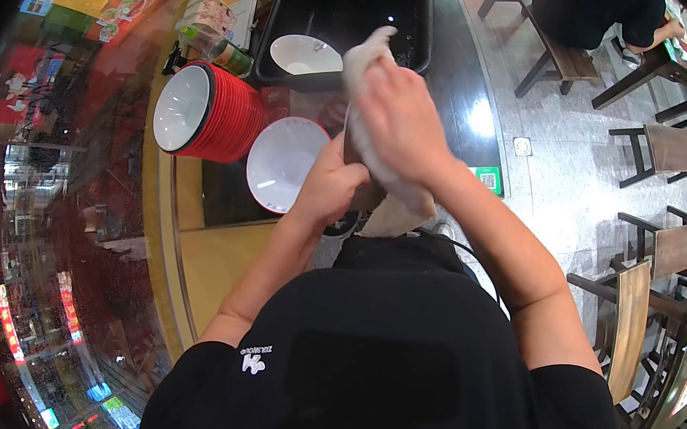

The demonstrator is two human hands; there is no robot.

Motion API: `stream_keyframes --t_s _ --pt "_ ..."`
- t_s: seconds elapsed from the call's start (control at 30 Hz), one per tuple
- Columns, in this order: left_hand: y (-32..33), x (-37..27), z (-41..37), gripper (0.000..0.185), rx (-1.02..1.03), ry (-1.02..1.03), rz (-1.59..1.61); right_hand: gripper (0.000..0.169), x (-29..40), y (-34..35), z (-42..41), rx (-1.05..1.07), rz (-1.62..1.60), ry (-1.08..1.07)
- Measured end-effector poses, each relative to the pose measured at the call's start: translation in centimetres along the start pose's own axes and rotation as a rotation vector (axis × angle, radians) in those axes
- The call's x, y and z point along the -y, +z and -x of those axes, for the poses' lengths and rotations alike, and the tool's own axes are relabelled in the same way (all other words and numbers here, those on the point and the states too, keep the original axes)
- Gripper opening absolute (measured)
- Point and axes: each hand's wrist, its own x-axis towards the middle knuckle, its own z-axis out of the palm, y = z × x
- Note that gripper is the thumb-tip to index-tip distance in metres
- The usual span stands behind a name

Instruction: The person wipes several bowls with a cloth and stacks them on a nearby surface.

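My right hand grips a pale, off-white cloth and presses it along a brownish item. My left hand holds that brownish item from the left side, thumb on top. Cloth and fingers cover most of it, so its kind cannot be told. One end of the cloth hangs below my hands, near my waist. Just left of my left hand is a red-rimmed bowl with a white inside. Beyond it a tall stack of red bowls lies on its side, the white inside of the end bowl showing.
A black plastic tub at the far side holds a white bowl. Left of it are a plastic bottle and a tissue pack. A window borders the left. Wooden benches and a seated person are at right.
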Motion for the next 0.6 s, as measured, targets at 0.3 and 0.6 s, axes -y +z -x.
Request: stream_keyframes --t_s 0.3,0.6 --pt "0.1 0.2 0.0 0.051 0.023 -0.020 -0.040 0.022 -4.5 0.6 -1.4 0.108 -0.312 0.070" --pt "-2.0 -0.1 -0.2 0.053 -0.003 -0.123 0.076 0.033 -0.8 -0.7 -1.9 0.291 -0.139 -0.202"
